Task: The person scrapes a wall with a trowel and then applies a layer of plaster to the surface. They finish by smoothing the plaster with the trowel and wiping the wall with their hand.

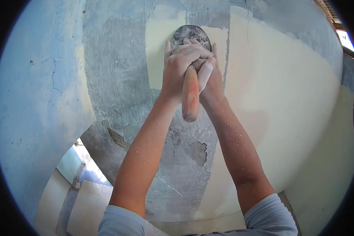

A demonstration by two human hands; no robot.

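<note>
A trowel (190, 88) with a worn wooden handle and a rounded, dark, plaster-smeared blade lies against the wall at upper centre. Its handle points down toward me. My left hand (179, 65) and my right hand (213, 76) overlap on it, fingers closed over the handle's upper end and the back of the blade. Whitish dust coats both hands. Where they overlap, some fingers are hidden. The wall (116, 70) behind is bare grey, with pale cream coating around and right of the blade.
Smooth cream coating (279, 98) covers the right part of the wall. A chipped patch (198, 153) shows below the handle. Blue painted wall (39, 78) with cracks curves along the left. At lower left is an opening with pale slabs (88, 202) beyond.
</note>
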